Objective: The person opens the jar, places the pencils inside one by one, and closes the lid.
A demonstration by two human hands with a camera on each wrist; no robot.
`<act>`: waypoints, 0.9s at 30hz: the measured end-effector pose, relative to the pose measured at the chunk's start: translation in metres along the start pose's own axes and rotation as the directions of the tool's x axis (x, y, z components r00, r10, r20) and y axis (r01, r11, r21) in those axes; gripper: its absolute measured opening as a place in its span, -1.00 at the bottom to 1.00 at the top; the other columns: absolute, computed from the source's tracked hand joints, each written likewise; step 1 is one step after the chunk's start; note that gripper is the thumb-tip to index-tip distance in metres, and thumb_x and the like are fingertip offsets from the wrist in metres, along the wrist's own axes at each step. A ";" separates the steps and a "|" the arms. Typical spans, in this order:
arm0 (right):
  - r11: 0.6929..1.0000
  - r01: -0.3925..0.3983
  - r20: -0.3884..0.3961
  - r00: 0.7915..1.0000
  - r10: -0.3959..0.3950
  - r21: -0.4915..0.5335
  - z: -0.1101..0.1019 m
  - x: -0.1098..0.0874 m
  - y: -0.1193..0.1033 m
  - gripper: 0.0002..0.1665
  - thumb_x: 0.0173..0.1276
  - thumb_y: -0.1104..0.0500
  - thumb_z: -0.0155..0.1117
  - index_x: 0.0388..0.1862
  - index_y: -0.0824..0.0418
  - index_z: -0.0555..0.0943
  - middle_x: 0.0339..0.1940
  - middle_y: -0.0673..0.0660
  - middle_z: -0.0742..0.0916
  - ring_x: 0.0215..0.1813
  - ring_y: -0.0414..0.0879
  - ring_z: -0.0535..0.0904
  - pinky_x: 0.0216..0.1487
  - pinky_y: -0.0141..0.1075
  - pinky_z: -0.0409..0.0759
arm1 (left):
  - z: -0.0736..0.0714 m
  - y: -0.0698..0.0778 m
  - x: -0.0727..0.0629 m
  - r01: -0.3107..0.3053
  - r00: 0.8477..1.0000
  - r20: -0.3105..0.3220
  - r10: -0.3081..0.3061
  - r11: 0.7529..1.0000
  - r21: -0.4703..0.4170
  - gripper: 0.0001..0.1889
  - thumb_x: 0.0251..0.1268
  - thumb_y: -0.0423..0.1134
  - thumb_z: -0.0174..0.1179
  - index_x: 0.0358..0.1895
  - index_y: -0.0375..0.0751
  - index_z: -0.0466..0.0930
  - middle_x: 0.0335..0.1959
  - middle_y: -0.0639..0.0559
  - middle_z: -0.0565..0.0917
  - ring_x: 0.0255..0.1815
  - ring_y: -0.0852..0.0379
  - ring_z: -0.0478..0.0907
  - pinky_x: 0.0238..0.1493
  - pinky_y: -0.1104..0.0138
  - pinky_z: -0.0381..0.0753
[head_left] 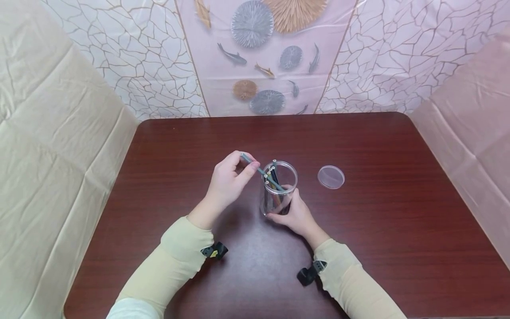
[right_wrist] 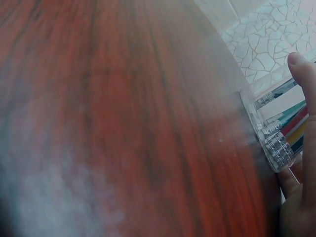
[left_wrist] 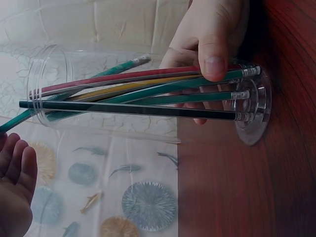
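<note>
My left hand (head_left: 227,177) pinches a green pencil (head_left: 260,170) close to one end. That pencil slants down through the mouth of a clear plastic jar (left_wrist: 254,131), and its eraser end (left_wrist: 141,60) shows inside. Several more pencils lean in the jar, among them a red one (left_wrist: 118,77), a dark one (left_wrist: 148,109) and others in green and yellow, erasers down. Around the lower part of the jar, my right hand (head_left: 296,215) holds it from the right, thumb in front. The jar stands slightly tilted at the tabletop.
A round clear lid (head_left: 331,177) lies flat on the dark red-brown table (head_left: 390,212), right of the jar. Patterned cloth (head_left: 151,53) hangs behind the table, and pale cloth (head_left: 48,168) lines both sides. Small black cameras are strapped at both wrists.
</note>
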State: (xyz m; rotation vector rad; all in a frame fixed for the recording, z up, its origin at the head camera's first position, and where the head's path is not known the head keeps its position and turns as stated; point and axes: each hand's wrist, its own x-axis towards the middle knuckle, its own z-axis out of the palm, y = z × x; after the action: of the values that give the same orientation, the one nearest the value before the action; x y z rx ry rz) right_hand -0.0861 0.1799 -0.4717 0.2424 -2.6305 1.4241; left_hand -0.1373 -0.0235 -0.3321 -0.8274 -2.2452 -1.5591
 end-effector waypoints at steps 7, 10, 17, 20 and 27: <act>1.000 0.000 0.003 1.000 0.000 0.005 0.000 0.001 0.001 0.12 -0.20 0.01 0.62 0.27 0.28 0.17 -0.08 0.19 0.65 0.12 0.05 0.49 0.15 -0.04 0.37 | 0.007 -0.001 -0.001 -0.002 0.997 0.076 -0.002 0.998 0.060 -0.92 0.14 -0.28 0.31 -0.37 -0.16 0.59 -0.41 0.14 0.52 -0.45 0.27 0.43 -0.41 0.41 0.46; 1.000 -0.003 0.003 1.000 0.003 0.004 0.000 0.000 0.000 0.12 -0.19 0.00 0.61 0.26 0.29 0.18 -0.05 0.18 0.64 0.14 0.05 0.47 0.17 -0.03 0.35 | 0.009 -0.002 -0.001 -0.004 0.996 0.088 -0.001 0.998 0.058 -0.91 0.12 -0.29 0.32 -0.37 -0.17 0.59 -0.41 0.13 0.52 -0.46 0.27 0.43 -0.41 0.42 0.46; 1.000 -0.016 0.003 1.000 0.016 0.006 -0.001 0.000 0.000 0.12 -0.20 -0.01 0.62 0.26 0.28 0.18 0.12 0.18 0.55 0.16 0.04 0.46 0.20 -0.05 0.33 | 0.010 -0.006 -0.002 -0.003 0.997 0.071 0.002 1.000 0.005 -0.90 0.11 -0.32 0.33 -0.32 -0.21 0.61 -0.41 0.09 0.54 -0.43 0.25 0.47 -0.40 0.41 0.50; 1.000 -0.013 0.004 1.000 0.013 0.010 -0.001 0.000 0.000 0.12 -0.20 0.00 0.62 0.26 0.29 0.18 0.10 0.18 0.56 0.16 0.04 0.46 0.20 -0.05 0.33 | 0.010 -0.008 -0.003 0.002 0.998 0.067 -0.002 1.000 0.005 -0.88 0.11 -0.31 0.33 -0.31 -0.21 0.61 -0.40 0.09 0.54 -0.43 0.25 0.47 -0.39 0.41 0.51; 1.000 -0.014 -0.003 1.000 0.014 0.010 -0.001 0.000 -0.001 0.12 -0.21 0.01 0.62 0.27 0.28 0.19 -0.06 0.18 0.64 0.13 0.05 0.49 0.16 -0.03 0.36 | 0.009 -0.010 -0.006 0.002 0.999 0.050 -0.001 1.000 -0.010 -0.87 0.10 -0.31 0.34 -0.30 -0.23 0.61 -0.39 0.07 0.55 -0.43 0.23 0.48 -0.39 0.37 0.52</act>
State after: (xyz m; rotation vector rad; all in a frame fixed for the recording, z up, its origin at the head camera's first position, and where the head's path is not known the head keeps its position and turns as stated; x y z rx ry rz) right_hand -0.0856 0.1800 -0.4708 0.2231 -2.6281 1.4407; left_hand -0.1377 -0.0194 -0.3469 -0.8770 -2.2753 -1.5680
